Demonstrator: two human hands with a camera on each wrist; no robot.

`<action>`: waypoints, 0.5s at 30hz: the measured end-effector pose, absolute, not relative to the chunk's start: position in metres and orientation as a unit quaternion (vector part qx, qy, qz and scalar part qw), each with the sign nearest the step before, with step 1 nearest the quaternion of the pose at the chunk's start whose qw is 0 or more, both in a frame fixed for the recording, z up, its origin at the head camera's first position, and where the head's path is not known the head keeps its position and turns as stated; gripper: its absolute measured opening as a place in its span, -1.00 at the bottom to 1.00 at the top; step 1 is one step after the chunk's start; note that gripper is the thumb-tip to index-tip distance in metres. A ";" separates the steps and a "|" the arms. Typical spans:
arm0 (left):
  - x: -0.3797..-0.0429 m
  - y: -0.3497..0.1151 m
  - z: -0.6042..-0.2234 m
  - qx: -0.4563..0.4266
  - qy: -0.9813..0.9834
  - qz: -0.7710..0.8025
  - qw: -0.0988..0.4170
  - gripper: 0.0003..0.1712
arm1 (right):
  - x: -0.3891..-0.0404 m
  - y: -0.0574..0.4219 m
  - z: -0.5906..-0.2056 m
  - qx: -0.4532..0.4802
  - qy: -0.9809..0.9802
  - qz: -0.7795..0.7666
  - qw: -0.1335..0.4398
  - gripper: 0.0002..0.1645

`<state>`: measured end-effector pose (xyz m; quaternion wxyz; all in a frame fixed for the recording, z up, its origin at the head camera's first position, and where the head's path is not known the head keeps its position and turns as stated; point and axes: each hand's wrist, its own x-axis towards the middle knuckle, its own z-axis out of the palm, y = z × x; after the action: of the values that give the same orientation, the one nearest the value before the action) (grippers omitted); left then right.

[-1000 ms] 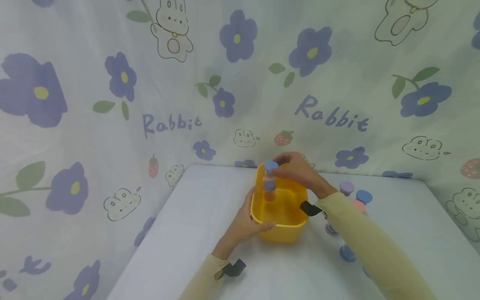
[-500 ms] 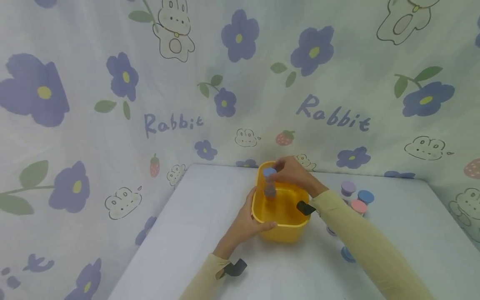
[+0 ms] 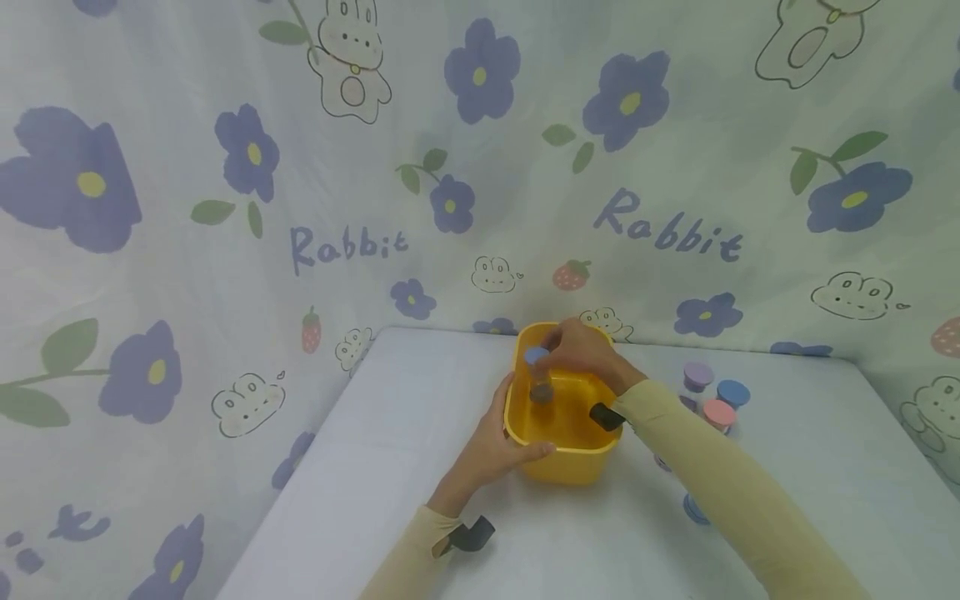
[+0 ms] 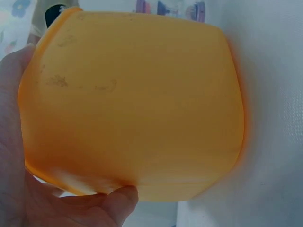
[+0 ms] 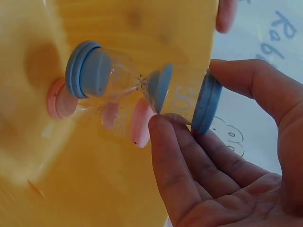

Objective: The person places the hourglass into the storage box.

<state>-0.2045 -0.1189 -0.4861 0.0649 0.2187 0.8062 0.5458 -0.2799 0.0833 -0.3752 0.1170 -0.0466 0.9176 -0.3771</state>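
Note:
A yellow plastic bin stands on the white table. My left hand grips its near left side, thumb over the rim and fingers along the outer wall; fingertips press that wall in the left wrist view. Inside the bin, my right hand pinches a blue-capped hourglass by its upper end, thumb at the cap and fingers along the glass. It is marked 30 and has blue sand. Beside it in the bin is a pink hourglass, partly overlapped by the blue one in the right wrist view.
Right of the bin stand several more hourglasses, among them a purple one, a blue one, a pink one and a nearer blue one. My right sleeve partly covers this group. A flowered curtain hangs behind the table.
My right hand has lowered the blue hourglass from rim height deeper into the bin, beside the pink one. The left hand keeps its grip on the bin.

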 end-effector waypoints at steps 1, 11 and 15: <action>-0.205 -0.119 -0.486 0.220 0.804 0.548 0.065 0.33 | -0.280 0.083 -0.376 -0.051 0.920 -0.371 0.116 -0.43; -0.203 -0.121 -0.485 0.214 0.809 0.544 0.065 0.37 | -0.285 0.080 -0.382 -0.093 0.931 -0.332 0.121 -0.63; -0.203 -0.120 -0.485 0.209 0.811 0.542 0.070 0.36 | -0.286 0.079 -0.386 -0.104 0.930 -0.330 0.120 -0.69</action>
<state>-0.2027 -0.1201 -0.4852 0.0696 0.2087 0.8108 0.5424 -0.2855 0.0794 -0.3859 0.1204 -0.1037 0.9304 -0.3303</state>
